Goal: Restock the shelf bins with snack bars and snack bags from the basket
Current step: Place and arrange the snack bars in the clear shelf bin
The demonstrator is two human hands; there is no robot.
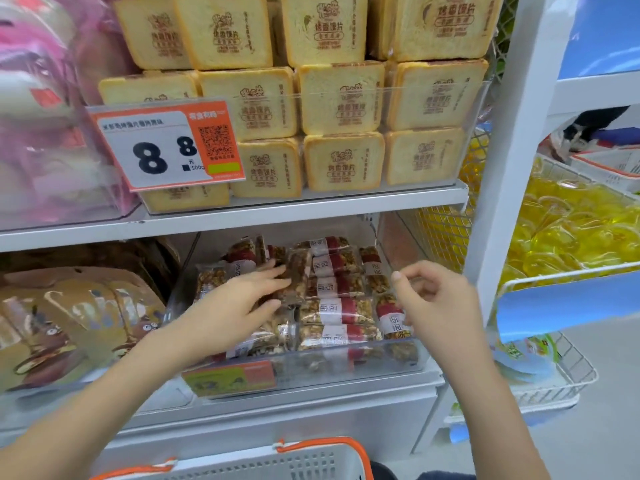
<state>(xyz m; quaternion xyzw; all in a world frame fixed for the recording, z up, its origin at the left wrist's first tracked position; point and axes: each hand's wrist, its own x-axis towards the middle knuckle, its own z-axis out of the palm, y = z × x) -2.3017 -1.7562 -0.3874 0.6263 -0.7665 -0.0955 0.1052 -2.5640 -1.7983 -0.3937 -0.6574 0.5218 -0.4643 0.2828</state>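
Note:
A clear plastic bin (408, 362) on the lower shelf holds several nut snack bars (337, 310) in clear wrappers with red and white bands. My left hand (239, 303) reaches into the bin and holds one bar (296, 275) upright between thumb and fingers, above the left rows. Over the bin's right side my right hand (440, 296) hovers with loosely curled fingers and holds nothing. The white basket (277, 465) with orange handles shows at the bottom edge; its contents are hidden.
Above, a clear bin (433, 95) is stacked with toast-shaped packs behind an orange price tag (166, 150). Brown bags (69, 323) fill the bin to the left. A white upright post (509, 168) stands right of the shelf, with wire baskets of yellow packets (571, 230) beyond.

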